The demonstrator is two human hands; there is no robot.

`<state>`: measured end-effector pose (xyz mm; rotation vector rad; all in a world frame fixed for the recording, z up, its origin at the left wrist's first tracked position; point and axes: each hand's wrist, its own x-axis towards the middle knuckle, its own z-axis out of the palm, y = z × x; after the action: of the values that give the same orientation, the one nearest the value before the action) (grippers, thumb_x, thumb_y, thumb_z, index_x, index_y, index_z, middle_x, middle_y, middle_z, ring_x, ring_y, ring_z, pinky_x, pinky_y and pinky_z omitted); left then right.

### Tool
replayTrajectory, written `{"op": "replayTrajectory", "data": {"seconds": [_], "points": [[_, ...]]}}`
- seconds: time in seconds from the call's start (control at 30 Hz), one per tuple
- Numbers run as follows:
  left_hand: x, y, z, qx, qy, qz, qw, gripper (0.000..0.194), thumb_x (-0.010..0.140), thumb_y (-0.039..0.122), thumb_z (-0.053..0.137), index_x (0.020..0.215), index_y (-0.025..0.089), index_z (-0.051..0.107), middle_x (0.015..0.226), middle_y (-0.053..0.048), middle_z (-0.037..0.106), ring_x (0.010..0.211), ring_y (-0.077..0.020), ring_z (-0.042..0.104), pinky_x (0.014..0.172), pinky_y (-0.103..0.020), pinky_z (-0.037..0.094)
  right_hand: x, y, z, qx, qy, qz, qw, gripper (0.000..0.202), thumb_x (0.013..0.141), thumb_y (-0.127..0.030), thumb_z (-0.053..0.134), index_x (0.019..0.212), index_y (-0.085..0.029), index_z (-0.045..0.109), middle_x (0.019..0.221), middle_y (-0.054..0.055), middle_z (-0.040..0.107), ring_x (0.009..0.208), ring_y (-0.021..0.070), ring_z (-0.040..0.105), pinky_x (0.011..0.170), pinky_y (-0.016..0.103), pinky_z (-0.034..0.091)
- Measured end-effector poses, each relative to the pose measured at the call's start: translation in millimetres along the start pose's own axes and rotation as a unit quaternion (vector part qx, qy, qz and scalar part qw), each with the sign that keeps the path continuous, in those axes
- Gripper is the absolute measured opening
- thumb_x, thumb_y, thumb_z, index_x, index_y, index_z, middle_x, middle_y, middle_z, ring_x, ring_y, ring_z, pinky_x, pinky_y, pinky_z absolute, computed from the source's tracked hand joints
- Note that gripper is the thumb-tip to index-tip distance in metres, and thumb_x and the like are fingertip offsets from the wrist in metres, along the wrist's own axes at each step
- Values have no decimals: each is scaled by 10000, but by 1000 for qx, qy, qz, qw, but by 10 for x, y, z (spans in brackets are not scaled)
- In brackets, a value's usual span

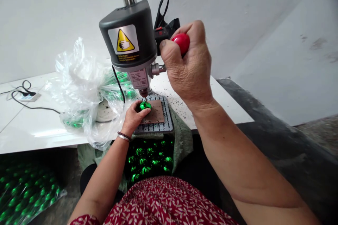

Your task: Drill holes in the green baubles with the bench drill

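A shiny green ball (145,106) rests on a brown board (157,112) under the chuck of a drill press (129,35). My left hand (134,115) grips the ball between thumb and fingers, with the drill tip right at its top. My right hand (188,63) is wrapped round the red knob (181,43) of the press lever, to the right of the motor housing. Dark shavings lie on the metal base plate (169,123) around the board.
Clear plastic bags (76,88) with green balls cover the white table (39,133) at left, near a power strip (31,97) and cables. Below the base, a green sack (182,140) holds several green balls. Another bag of balls (23,190) lies at lower left.
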<state>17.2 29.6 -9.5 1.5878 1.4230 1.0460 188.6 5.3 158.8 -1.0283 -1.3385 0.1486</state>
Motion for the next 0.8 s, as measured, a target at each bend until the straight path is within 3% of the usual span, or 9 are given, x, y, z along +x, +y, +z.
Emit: {"op": "replayTrajectory", "data": {"seconds": [0.17, 0.33, 0.53, 0.8], "points": [[-9, 96, 65, 27, -19, 6, 999, 537, 598, 319, 812, 1097, 181, 673, 1034, -55, 696, 973, -229, 620, 928, -380, 475, -11, 0, 1, -14, 13, -10, 1000, 200, 867, -304, 529, 809, -217, 358, 760, -30, 434, 658, 69, 411, 705, 197, 462], [7, 84, 100, 50, -59, 30, 997, 471, 645, 327, 775, 1079, 170, 685, 890, -14, 685, 851, -198, 611, 814, -323, 491, -32, 32, 4, -13, 23, -23, 999, 192, 842, -313, 546, 802, -207, 390, 746, -27, 439, 633, 64, 390, 629, 207, 430], [-21, 51, 122, 55, -35, 54, 996, 447, 636, 309, 778, 1056, 180, 697, 875, -27, 685, 852, -212, 608, 819, -340, 490, -125, 47, -34, -90, 43, -42, 994, 150, 830, -299, 538, 804, -209, 421, 723, -35, 460, 633, 65, 399, 603, 220, 396], [-36, 42, 125, 59, -28, 70, 995, 426, 634, 290, 784, 1043, 205, 701, 838, -15, 677, 833, -219, 611, 823, -348, 496, -262, -19, -142, -183, 3, -44, 982, 95, 734, -238, 510, 722, -221, 417, 613, -32, 456, 548, 98, 378, 555, 258, 367]]}}
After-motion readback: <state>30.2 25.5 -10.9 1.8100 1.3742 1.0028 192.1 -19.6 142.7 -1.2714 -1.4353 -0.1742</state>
